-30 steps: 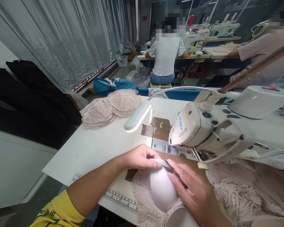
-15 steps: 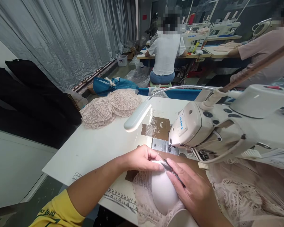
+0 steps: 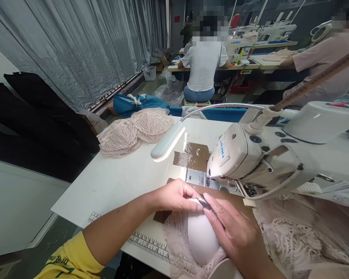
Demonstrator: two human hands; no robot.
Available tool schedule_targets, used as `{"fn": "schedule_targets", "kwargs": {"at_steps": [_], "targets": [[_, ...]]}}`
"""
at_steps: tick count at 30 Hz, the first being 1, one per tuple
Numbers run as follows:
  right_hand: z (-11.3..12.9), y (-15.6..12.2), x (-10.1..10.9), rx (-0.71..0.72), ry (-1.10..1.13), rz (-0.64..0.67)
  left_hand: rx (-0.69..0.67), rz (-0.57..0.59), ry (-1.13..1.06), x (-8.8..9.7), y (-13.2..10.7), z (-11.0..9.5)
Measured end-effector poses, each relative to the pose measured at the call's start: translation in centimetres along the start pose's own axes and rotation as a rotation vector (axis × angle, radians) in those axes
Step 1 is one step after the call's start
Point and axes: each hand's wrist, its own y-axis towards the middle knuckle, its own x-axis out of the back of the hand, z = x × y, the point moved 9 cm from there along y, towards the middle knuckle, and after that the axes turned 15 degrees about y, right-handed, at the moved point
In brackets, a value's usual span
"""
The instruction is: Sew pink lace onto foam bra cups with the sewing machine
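In front of the sewing machine (image 3: 232,155), a lace bra (image 3: 202,238) with a smooth white moulded cup lies over the table's front edge. My left hand (image 3: 177,195) pinches the cup's upper edge between thumb and fingers. Small dark thread snips (image 3: 204,203) are gripped in my right hand (image 3: 235,224), their tip at the cup edge beside my left thumb. Whether the blades have thread or fabric between them cannot be made out. Beige lace fabric (image 3: 302,244) is heaped to the right of my right hand.
A stack of beige lace cups (image 3: 136,131) sits at the table's back left. A lamp (image 3: 167,143) on a bendy neck hangs over the table (image 3: 104,190), which has a printed ruler (image 3: 151,246) along its front. Two people sit at machines beyond.
The snips have turned slightly, with less of their handle showing in my right hand. The cup has shifted slightly; both hands stay at its edge.
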Motion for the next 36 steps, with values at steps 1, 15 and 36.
{"fn": "schedule_targets", "kwargs": {"at_steps": [1,15,36], "targets": [[0.1,0.0,0.1,0.003,-0.008,-0.009,0.004,0.0,-0.01,0.0,0.0,0.0],[-1.1,-0.1,0.3,-0.108,0.019,0.005,0.04,0.049,-0.062,-0.8,0.1,1.6],[-1.0,-0.2,0.1,-0.107,0.168,0.12,0.018,0.053,-0.038,-0.1,-0.1,0.9]]}}
